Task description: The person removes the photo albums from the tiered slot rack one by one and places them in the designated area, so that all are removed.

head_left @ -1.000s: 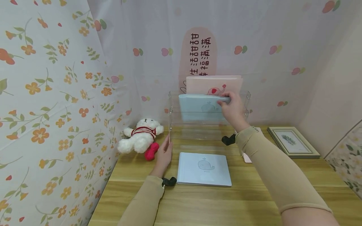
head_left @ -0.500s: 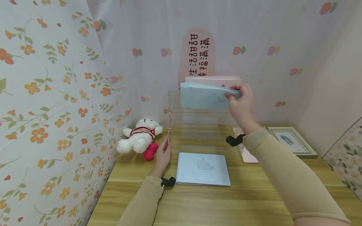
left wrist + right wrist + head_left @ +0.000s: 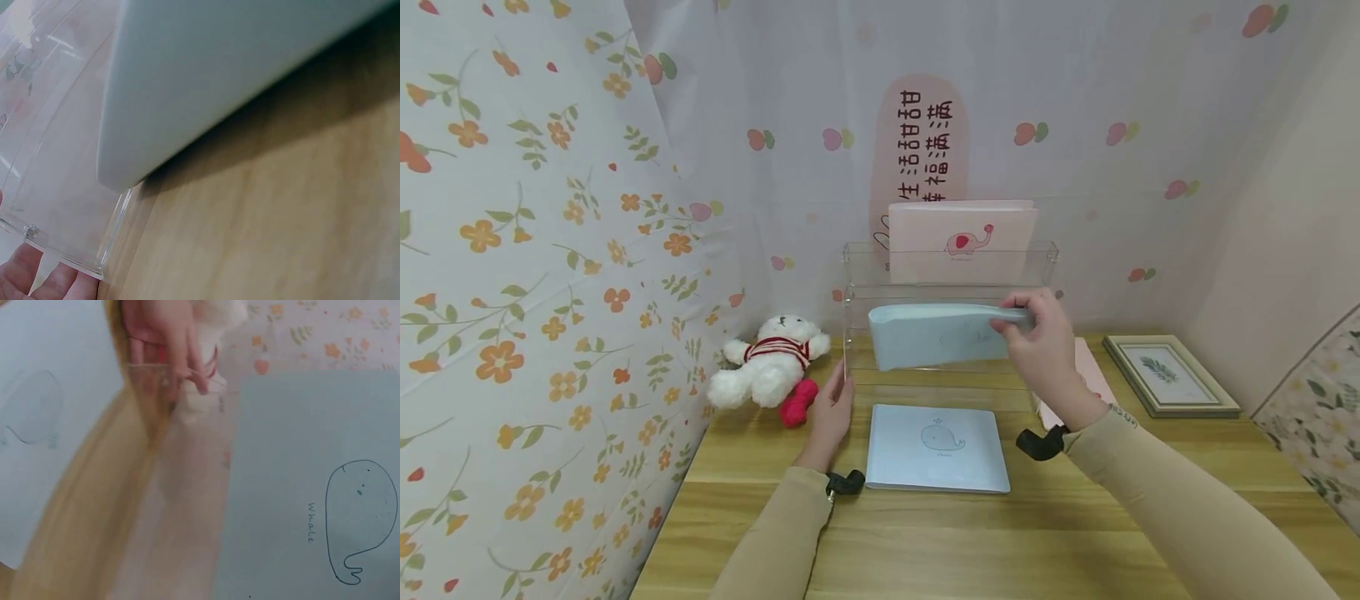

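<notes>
While the left hand [image 3: 829, 421] holds the left end of a clear, tiered rack [image 3: 947, 379], the right hand [image 3: 1045, 342] has its grip pinching a blue book [image 3: 925, 335] by the right edge, thumb on the near face. The book is in the air before the rack's lower tiers, roughly level, its whale drawing facing near and its left end bulging loosely. Whether its lower edge touches the rack is unclear. Handling it well probably means keeping that slack end level, the pinch firm, and the rack steady.

Behind, a pink book [image 3: 917, 242] stands in the top tier. Below, a white book [image 3: 938, 450] lies flat, leaving little room for a dip between it and the rack. To the right, a picture frame [image 3: 1172, 375] lies well apart; at far left rests a plush toy [image 3: 778, 358]. The widest open room is the near table [image 3: 925, 542].
</notes>
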Tool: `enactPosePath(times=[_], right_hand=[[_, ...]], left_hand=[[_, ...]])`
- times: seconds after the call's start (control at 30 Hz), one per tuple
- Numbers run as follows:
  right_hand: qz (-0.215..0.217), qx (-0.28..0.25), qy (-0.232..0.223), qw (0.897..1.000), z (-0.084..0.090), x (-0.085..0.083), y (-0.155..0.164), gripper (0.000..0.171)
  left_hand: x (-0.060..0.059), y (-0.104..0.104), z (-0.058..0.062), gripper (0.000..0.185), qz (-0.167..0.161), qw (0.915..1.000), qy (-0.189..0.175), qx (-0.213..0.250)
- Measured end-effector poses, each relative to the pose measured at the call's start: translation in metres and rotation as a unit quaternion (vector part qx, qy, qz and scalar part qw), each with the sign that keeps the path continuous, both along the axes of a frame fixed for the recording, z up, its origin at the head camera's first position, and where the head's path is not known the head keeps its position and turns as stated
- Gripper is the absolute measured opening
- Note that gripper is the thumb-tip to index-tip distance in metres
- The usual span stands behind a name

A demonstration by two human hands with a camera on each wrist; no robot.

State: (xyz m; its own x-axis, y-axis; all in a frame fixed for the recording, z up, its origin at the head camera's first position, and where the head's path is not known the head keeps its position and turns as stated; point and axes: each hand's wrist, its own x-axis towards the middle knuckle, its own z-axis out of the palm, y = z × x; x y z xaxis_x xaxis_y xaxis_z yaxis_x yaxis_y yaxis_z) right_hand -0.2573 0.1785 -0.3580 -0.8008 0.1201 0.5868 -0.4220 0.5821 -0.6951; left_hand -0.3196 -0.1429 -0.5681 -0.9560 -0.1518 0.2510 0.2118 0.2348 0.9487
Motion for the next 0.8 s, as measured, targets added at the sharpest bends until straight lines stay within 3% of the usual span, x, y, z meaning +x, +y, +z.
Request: enactPosePath(times=[0.13,0.33,0.8], right_hand=[[0.015,0.022,-0.013,1.000,-0.021,0.016,0.001,0.020],[0.040,0.052,-0.025,0.998,-0.047,0.037,-0.001,0.022],[0.105,0.064,-0.123,0.985,-0.069,0.089,-0.007,0.026]], left_hand=[[0.002,0.001,0.004,0.051,0.007,1.0000,0.005,-0.003],[0.007,0.000,0.008,0.052,0.002,0.9998,-0.018,0.005],[0.009,0.001,0.013,0.053,-0.012,0.9997,-0.019,0.009]])
